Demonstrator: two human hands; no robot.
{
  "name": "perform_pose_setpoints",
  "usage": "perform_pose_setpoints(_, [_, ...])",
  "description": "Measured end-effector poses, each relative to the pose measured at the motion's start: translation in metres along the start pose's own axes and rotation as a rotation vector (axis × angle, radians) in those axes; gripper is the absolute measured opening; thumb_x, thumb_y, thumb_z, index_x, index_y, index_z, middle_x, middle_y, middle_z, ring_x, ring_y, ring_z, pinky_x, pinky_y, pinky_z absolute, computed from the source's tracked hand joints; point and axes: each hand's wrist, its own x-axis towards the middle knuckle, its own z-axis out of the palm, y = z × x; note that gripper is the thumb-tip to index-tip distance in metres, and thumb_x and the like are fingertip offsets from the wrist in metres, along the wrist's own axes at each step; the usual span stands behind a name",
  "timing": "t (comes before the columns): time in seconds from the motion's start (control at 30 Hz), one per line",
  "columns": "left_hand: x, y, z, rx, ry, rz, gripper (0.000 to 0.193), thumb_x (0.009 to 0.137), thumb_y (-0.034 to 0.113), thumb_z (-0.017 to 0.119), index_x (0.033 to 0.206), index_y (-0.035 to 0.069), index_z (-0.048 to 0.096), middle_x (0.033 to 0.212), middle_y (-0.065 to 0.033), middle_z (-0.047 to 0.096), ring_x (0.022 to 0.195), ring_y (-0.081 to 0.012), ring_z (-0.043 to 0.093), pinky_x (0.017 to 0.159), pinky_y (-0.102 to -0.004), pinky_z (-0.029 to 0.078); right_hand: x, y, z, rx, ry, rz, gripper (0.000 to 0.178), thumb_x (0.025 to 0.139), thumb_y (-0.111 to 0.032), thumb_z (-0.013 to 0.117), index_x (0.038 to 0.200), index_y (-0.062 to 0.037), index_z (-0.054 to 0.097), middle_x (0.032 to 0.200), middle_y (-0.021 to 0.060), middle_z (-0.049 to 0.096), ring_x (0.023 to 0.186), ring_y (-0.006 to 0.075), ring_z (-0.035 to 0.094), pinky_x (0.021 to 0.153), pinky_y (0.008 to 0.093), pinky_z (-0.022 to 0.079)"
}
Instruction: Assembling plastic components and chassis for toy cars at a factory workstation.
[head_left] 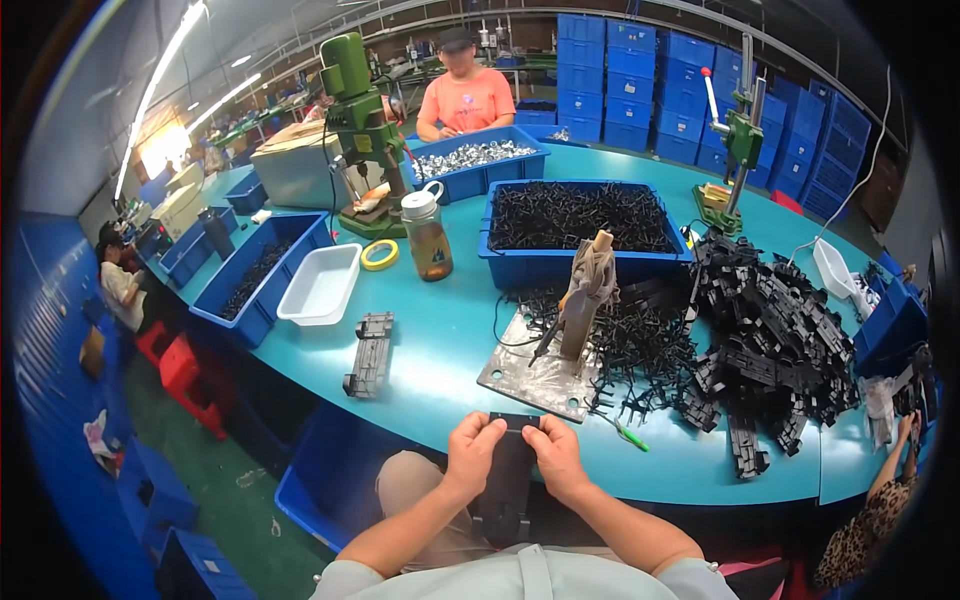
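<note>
Both my hands grip the far end of a long black plastic part (506, 470) at the table's front edge. My left hand (474, 452) pinches its left corner, thumb on top. On the opposite corner, my right hand (555, 455) is closed in the same way. The part's near end hangs down toward my lap. Just beyond my hands stands a metal plate fixture (530, 378) with a cloth-wrapped upright (588, 300). Small black branched plastic pieces (640, 350) lie heaped beside it. A similar black part (370, 355) rests alone on the table to the left.
A large pile of black parts (770, 340) covers the right side, near a green-handled tool (632, 437). Blue bins (575, 262), a white tray (318, 286), a bottle (428, 235), yellow tape (380, 255) and green presses (365, 130) stand farther back. A co-worker (468, 95) sits opposite.
</note>
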Motion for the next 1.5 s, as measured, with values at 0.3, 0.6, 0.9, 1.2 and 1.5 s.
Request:
perform_pose_setpoints(0.3, [0.123,0.039,-0.083,0.363,0.231,0.107,0.022,0.084,0.022,0.066,0.071,0.007,0.059,0.066,0.0024,0.049,0.063,-0.0084,0.041,0.057,-0.0283,0.033,-0.017,-0.107,-0.017,-0.399,-0.393,-0.763,0.03,0.079,0.007,0.057,0.107,-0.0019,0.063,0.091,0.0102,0.065,0.076,0.0175,0.063,0.069,0.0278,0.05])
perform_pose_setpoints(0.6, [0.215,0.066,-0.14,0.563,0.285,-0.076,0.031,0.082,0.028,0.068,0.078,-0.002,0.062,0.073,-0.0097,0.06,0.063,-0.0179,0.054,0.057,-0.036,0.046,-0.058,-0.246,0.021,-0.397,-0.718,-1.804,0.007,0.084,-0.015,0.063,0.087,-0.0092,0.066,0.076,0.009,0.059,0.055,0.0152,0.052,0.047,0.0252,0.043])
perform_pose_setpoints(0.9, [0.236,0.063,-0.141,0.946,0.365,0.04,0.042,0.08,0.038,0.068,0.081,-0.004,0.063,0.066,-0.0097,0.057,0.052,-0.0187,0.052,0.047,-0.036,0.042,-0.072,-0.249,-0.001,-0.494,-0.465,-1.854,0.013,0.073,-0.018,0.069,0.077,-0.0056,0.065,0.07,0.007,0.057,0.055,0.0155,0.05,0.047,0.0259,0.041])
perform_pose_setpoints(1.2, [0.22,0.057,-0.158,0.878,0.448,0.074,0.041,0.08,0.037,0.067,0.091,-0.002,0.063,0.063,-0.0076,0.057,0.047,-0.0154,0.053,0.04,-0.029,0.041,-0.103,-0.224,-0.037,-0.602,-0.362,-1.384,0.011,0.082,-0.018,0.065,0.083,-0.0069,0.066,0.078,0.0082,0.061,0.059,0.0174,0.055,0.048,0.0281,0.044])
perform_pose_setpoints(1.5, [0.157,0.069,-0.169,0.703,0.452,0.459,0.026,0.089,0.022,0.061,0.103,0.001,0.061,0.093,-0.0036,0.064,0.079,-0.011,0.06,0.062,-0.0233,0.044,-0.103,-0.2,-0.189,-1.094,0.351,-0.975,0.019,0.078,0.006,0.061,0.097,0.0033,0.066,0.08,0.0122,0.064,0.064,0.0182,0.059,0.059,0.0261,0.047])
